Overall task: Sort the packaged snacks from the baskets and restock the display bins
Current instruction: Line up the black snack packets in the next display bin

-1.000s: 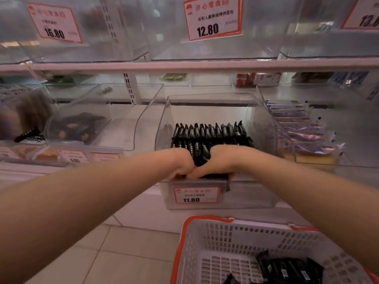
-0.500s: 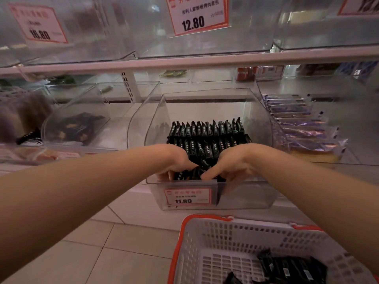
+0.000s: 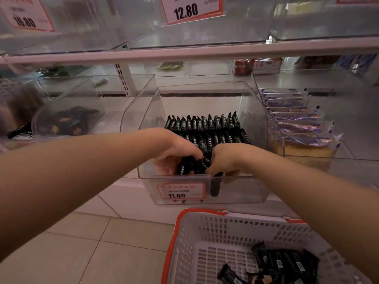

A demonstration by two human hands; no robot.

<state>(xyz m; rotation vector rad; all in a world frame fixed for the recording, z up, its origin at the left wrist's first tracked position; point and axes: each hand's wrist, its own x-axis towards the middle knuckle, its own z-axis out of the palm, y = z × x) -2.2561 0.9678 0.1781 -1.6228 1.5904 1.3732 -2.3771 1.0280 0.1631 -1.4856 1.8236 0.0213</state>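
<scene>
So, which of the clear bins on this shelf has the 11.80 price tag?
The middle bin, holding rows of black packets, where both hands work; the tag is on its front wall. Its neighbours' fronts show none.

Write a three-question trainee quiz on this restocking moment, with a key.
1. True or false: both hands are inside the clear bin with the 11.80 price tag.
2. What is still in the white basket? A) purple packets B) black packets C) bottles
3. Fill in: the bin to the right holds ____ wrapped cakes.

Key:
1. True. The left hand and right hand both hold black packets at the front of the bin.
2. B, black packets.
3. Purple.
</scene>
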